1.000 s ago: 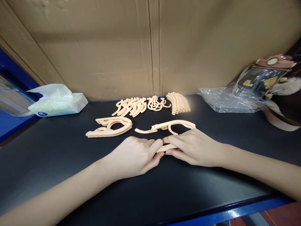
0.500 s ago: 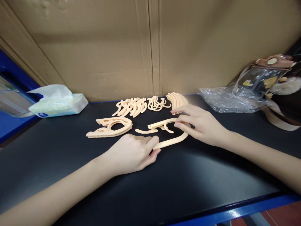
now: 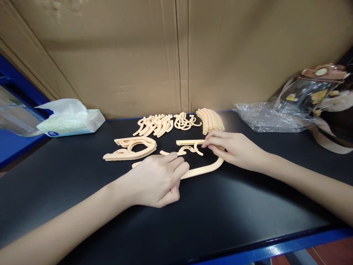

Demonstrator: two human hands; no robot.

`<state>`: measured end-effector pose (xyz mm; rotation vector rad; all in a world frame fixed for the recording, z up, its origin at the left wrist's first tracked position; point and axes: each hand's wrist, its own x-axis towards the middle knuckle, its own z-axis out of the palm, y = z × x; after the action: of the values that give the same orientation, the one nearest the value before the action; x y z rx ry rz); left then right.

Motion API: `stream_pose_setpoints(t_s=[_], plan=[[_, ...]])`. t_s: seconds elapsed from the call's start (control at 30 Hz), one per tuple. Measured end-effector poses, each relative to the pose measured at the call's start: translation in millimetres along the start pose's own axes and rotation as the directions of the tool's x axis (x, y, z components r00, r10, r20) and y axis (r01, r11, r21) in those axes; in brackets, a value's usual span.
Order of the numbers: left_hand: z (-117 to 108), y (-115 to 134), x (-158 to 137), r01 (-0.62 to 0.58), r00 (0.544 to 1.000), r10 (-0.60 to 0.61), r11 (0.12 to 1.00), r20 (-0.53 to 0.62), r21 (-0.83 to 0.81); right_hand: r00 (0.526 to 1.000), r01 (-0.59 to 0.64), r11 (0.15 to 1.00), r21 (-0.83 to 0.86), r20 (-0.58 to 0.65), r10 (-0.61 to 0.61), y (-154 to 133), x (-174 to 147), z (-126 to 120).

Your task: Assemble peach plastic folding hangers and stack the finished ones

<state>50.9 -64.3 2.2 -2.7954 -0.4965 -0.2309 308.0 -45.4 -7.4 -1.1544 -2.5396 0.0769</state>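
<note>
My left hand (image 3: 161, 178) is closed, its fingers pinched on a long, curved beige hanger arm (image 3: 201, 171). A beige end (image 3: 136, 164) sticks out to the left of that hand; whether it is the same piece I cannot tell. At the bend of the arm, the fingers of my right hand (image 3: 228, 145) press together, touching a straight, holed strip (image 3: 189, 142) as well. Between the hands lie a small hook (image 3: 198, 149) and a short wavy piece (image 3: 180, 151). Left of these is a stack of folded hangers (image 3: 131, 149).
At the back lie wavy parts (image 3: 157, 125), hooks (image 3: 183, 121) and curved arms (image 3: 211, 119) in piles. A tissue box (image 3: 74, 123) stands left. Crinkled clear plastic (image 3: 271, 117) and a strapped bottle (image 3: 311, 90) are at right. Cardboard (image 3: 124, 55) rises behind the black table (image 3: 234, 221).
The straight strip has turned to lie more level. My left hand has shifted along the hanger arm, and a beige end now shows to its left. My right hand stays near the bend.
</note>
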Motion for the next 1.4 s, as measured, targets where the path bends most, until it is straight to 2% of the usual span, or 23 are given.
stream_pose_setpoints(t_s=[0.17, 0.3, 0.5, 0.83, 0.97, 1.1, 1.27, 1.4], plan=[[-4, -2, 2, -0.001, 0.999, 0.002, 1.0, 0.046, -0.023, 0.998, -0.047, 0.999, -0.021, -0.038, 0.046, 0, 1, -1], [-3, -2, 2, -0.024, 0.999, 0.023, 1.0, 0.045, 0.012, 0.997, -0.076, 0.997, -0.013, -0.024, 0.076, 0, 1, -1], [1, -5, 1, -0.016, 0.999, 0.021, 0.993, -0.042, 0.116, 0.996, -0.068, 0.997, 0.028, -0.057, 0.07, 3, 2, 1], [4, -6, 0, 0.227, 0.972, -0.206, 0.947, -0.11, 0.228, 0.987, -0.096, 0.994, 0.052, -0.122, 0.101, 6, 1, 5], [6, -4, -1, 0.182, 0.983, -0.177, 0.975, -0.046, 0.127, 0.982, -0.106, 0.992, 0.062, -0.153, 0.115, 4, 1, 5], [8, -1, -1, 0.137, 0.991, -0.137, 0.989, 0.005, -0.05, 0.977, -0.116, 0.992, 0.05, -0.177, 0.123, 2, 1, 5], [6, 6, 2, 0.187, 0.982, -0.179, 0.922, 0.054, -0.338, 0.977, -0.128, 0.992, 0.018, -0.169, 0.129, -3, 1, 5], [6, 9, 5, 0.216, 0.976, -0.212, 0.918, 0.05, -0.331, 0.978, -0.151, 0.988, 0.011, -0.141, 0.151, -5, 1, 6]])
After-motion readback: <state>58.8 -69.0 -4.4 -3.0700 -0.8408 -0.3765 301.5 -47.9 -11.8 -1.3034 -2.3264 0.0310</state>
